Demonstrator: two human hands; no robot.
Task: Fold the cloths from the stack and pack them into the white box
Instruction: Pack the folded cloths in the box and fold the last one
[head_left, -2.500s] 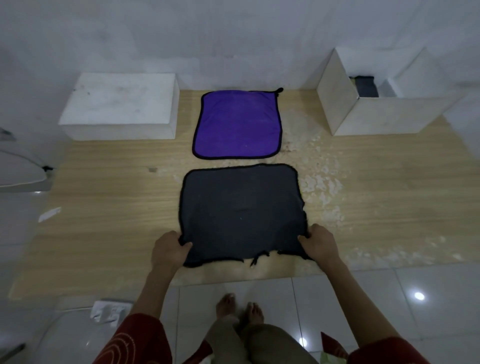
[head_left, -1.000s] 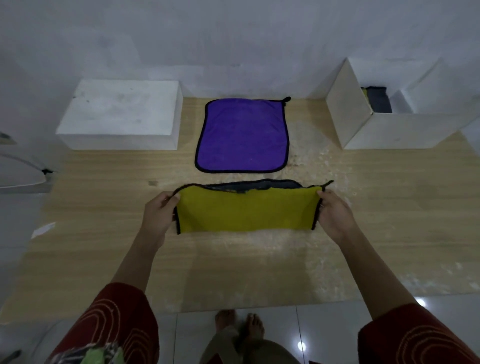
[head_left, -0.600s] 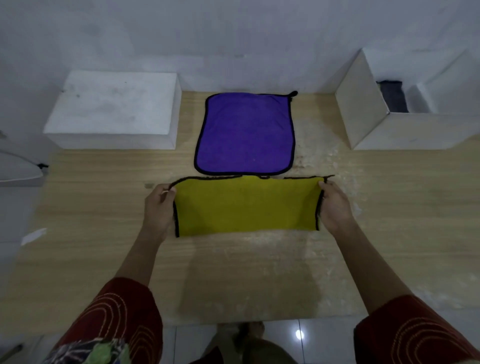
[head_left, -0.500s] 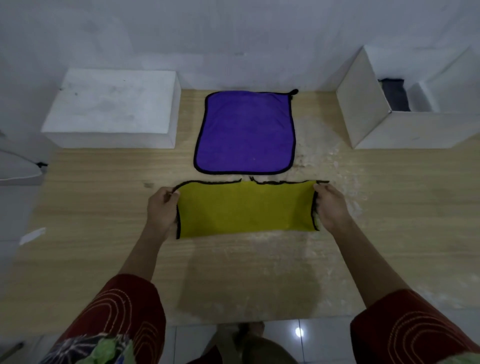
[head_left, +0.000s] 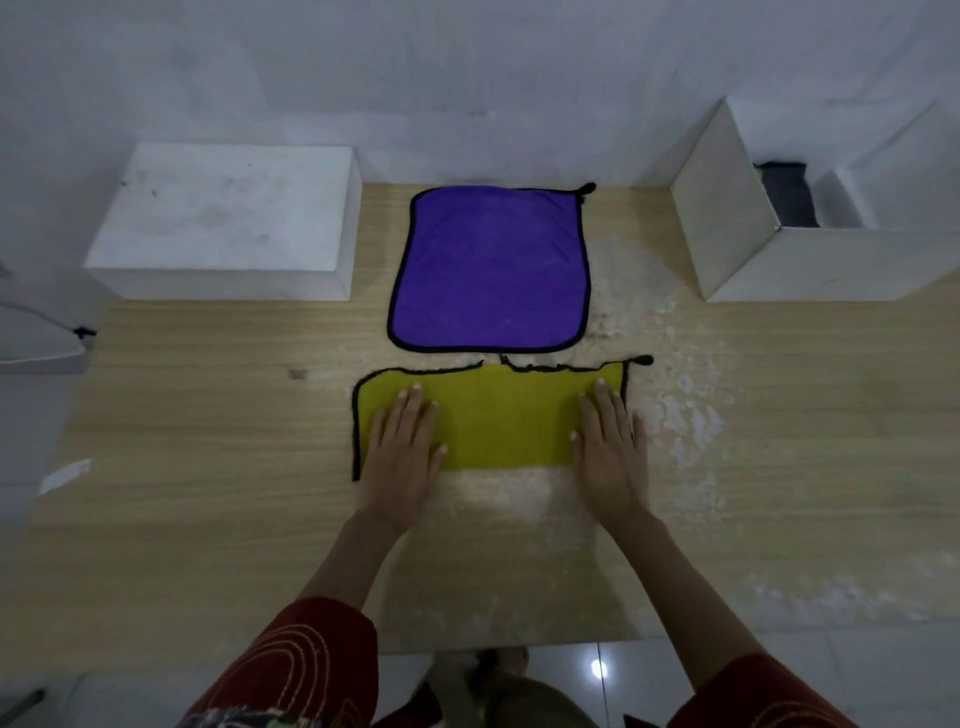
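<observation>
Yellow cloth (head_left: 498, 415), just nearside of purple cloth (head_left: 488, 265), folded in 2; pressing stage. Left grip (head_left: 402, 447) and right grip (head_left: 610, 447) flat on it, fingers straight, grasping nothing. Next, probably: crosswise fold.

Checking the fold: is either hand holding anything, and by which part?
Nothing is gripped. The left hand and right hand lie flat on the yellow cloth, near its ends.
</observation>
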